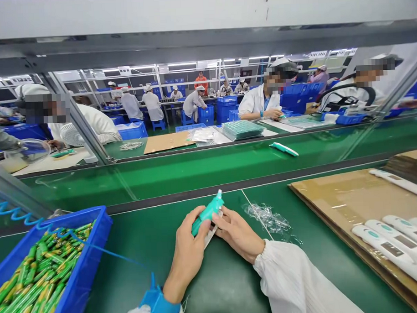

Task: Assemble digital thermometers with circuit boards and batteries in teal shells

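Both my hands hold a teal-and-white handheld device point(208, 214) above the green bench, its narrow white tip pointing up and away from me. My left hand point(188, 249) is closed around its left side, with a blue wrist strap point(161, 300) below. My right hand point(241, 234) grips the right side, thumb on the teal shell. Part of the white underside shows between the hands; the rest is hidden by fingers. To the right of my right hand lies a heap of clear plastic scraps point(269, 218).
A blue bin point(101, 233) of green-and-gold batteries point(41, 272) stands left, a coiled blue cord point(22, 217) crossing it. Several white devices with small displays point(391, 246) lie on cardboard point(328, 195) at right. Another device point(284, 149) rests on the green conveyor point(195, 168). Co-workers sit beyond.
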A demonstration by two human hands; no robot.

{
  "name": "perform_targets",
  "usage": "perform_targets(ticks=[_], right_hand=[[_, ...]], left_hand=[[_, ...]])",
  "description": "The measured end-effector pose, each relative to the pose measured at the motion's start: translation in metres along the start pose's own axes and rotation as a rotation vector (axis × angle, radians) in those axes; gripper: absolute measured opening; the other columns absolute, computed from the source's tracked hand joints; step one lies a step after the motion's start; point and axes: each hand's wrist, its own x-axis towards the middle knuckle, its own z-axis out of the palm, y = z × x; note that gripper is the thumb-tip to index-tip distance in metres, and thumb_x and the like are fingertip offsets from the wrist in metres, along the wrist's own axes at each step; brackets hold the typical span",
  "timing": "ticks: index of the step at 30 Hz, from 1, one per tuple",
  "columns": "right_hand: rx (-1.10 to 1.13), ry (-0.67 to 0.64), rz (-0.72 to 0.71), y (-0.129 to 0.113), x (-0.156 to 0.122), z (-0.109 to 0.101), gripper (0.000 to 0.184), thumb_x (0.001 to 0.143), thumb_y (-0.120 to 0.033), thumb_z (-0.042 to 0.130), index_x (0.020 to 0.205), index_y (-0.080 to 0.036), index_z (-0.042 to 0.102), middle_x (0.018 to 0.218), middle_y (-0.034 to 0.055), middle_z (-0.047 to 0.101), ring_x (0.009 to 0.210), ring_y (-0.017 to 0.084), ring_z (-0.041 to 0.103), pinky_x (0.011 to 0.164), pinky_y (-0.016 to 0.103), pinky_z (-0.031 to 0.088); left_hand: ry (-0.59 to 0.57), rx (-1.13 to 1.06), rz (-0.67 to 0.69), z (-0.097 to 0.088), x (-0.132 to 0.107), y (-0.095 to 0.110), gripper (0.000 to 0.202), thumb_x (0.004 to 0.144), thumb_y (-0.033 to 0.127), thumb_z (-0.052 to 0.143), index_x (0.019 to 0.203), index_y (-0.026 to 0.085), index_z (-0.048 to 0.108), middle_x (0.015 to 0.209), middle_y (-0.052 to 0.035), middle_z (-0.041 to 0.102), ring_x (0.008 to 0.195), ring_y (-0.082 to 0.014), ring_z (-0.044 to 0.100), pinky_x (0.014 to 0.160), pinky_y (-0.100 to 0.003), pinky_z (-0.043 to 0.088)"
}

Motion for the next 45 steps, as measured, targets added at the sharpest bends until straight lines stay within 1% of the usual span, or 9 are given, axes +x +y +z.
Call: perform_targets(ticks=[5,9,12,16,26,32,35,41,45], right_hand=[[0.045,0.125,0.024,-0.003,-0.006,-0.006,0.063,0.072,-0.051,0.079,0.12,-0.018,0.056,0.129,0.0124,0.059,0.112,0.021,0.064,0.101,0.039,0.051],[0.092,-0.053,0.042,-0.007,-0.005,-0.011,0.054,0.074,-0.04,0.081,0.116,-0.016,0.057,0.131,0.0123,0.058,0.115,0.018,0.062,0.109,0.036,0.046],[0.088,-0.117,0.03,-0.006,0.0,-0.02,0.062,0.067,-0.03,0.087,0.119,-0.015,0.057,0.129,0.0122,0.06,0.114,0.018,0.063,0.112,0.036,0.043],[0.091,0.021,-0.047,-0.004,0.004,-0.026,0.064,0.068,-0.031,0.085,0.124,-0.017,0.057,0.128,0.0112,0.06,0.112,0.018,0.064,0.109,0.035,0.045],[-0.016,0.147,-0.132,-0.007,0.003,-0.019,0.072,0.064,-0.039,0.087,0.125,-0.017,0.057,0.125,0.0116,0.063,0.108,0.019,0.065,0.103,0.034,0.049],[0.028,0.27,-0.03,-0.018,0.0,-0.015,0.064,0.075,-0.061,0.072,0.122,-0.02,0.061,0.121,0.0103,0.064,0.104,0.018,0.064,0.093,0.035,0.053],[0.064,0.272,-0.008,-0.021,0.0,-0.014,0.061,0.076,-0.065,0.069,0.117,-0.02,0.063,0.117,0.0089,0.064,0.103,0.017,0.062,0.094,0.035,0.052],[0.174,0.17,-0.112,-0.021,-0.004,-0.006,0.045,0.081,-0.058,0.069,0.102,-0.019,0.06,0.098,0.0039,0.059,0.094,0.014,0.061,0.083,0.029,0.051],[0.186,0.145,-0.081,-0.021,-0.006,-0.005,0.049,0.079,-0.06,0.069,0.105,-0.02,0.059,0.11,0.0058,0.061,0.097,0.015,0.061,0.086,0.03,0.051]], left_hand=[[-0.014,0.093,0.015,0.004,-0.004,0.007,0.039,0.09,0.046,0.058,0.121,0.025,0.064,0.128,-0.0063,0.067,0.12,-0.0251,0.06,0.102,-0.037,0.045],[0.062,0.184,-0.048,0.004,-0.004,0.004,0.046,0.09,0.051,0.056,0.125,0.021,0.061,0.128,-0.0102,0.067,0.122,-0.0282,0.059,0.099,-0.041,0.045],[0.1,0.192,-0.112,0.002,-0.002,0.0,0.051,0.09,0.055,0.054,0.126,0.019,0.06,0.128,-0.0116,0.067,0.123,-0.0292,0.058,0.098,-0.042,0.045],[0.11,0.15,-0.09,0.001,-0.001,-0.001,0.049,0.088,0.056,0.058,0.123,0.021,0.061,0.125,-0.0093,0.068,0.12,-0.027,0.06,0.1,-0.039,0.045],[-0.096,0.032,0.003,0.011,-0.008,0.011,0.043,0.091,0.048,0.06,0.128,0.027,0.061,0.127,-0.0036,0.068,0.116,-0.022,0.063,0.099,-0.032,0.048],[-0.086,0.283,0.093,0.016,-0.014,0.015,0.043,0.096,0.04,0.051,0.136,0.024,0.055,0.131,-0.0072,0.066,0.116,-0.0238,0.063,0.097,-0.035,0.048],[-0.106,0.382,0.138,0.018,-0.017,0.013,0.042,0.1,0.039,0.043,0.137,0.024,0.054,0.125,-0.0075,0.069,0.106,-0.0228,0.067,0.085,-0.033,0.052],[0.072,0.555,0.299,0.024,-0.023,0.006,0.04,0.1,0.034,0.042,0.135,0.022,0.057,0.116,-0.008,0.074,0.093,-0.0227,0.072,0.07,-0.03,0.052],[0.112,0.589,0.323,0.026,-0.024,0.003,0.038,0.1,0.032,0.042,0.135,0.025,0.056,0.12,-0.0072,0.072,0.096,-0.0227,0.071,0.074,-0.031,0.052]])
